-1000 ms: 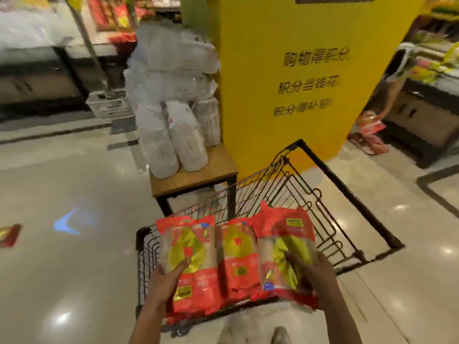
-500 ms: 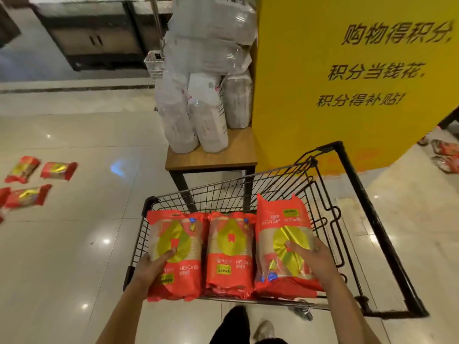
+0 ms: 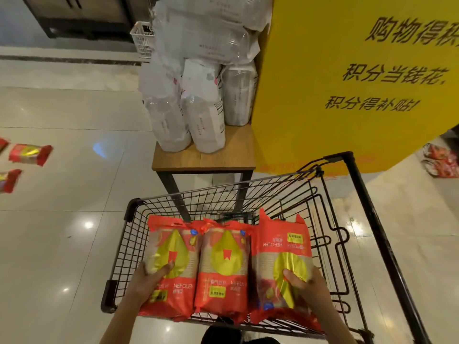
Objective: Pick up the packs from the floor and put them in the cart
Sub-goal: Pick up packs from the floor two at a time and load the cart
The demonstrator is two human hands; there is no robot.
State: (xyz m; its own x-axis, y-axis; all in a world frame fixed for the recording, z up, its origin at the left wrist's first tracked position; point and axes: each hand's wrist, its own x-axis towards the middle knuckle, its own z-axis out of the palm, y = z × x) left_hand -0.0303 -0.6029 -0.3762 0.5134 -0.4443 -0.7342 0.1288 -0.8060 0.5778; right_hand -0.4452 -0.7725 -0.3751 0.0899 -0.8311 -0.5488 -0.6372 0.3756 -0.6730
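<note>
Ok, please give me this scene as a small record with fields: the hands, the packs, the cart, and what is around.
left hand: left hand holds the left pack
right hand: right hand holds the right pack
middle pack: middle pack is pressed between the other two
cart: black wire cart, the three packs over its basket
floor packs: red pack and another lie at far left
side table: wooden table carries white bags
background: yellow sign behind the cart

Retail shop: wire shopping cart (image 3: 285, 194) under the hands, stacked white bagged goods (image 3: 198, 95) and yellow promotional sign (image 3: 335, 70) ahead.
</note>
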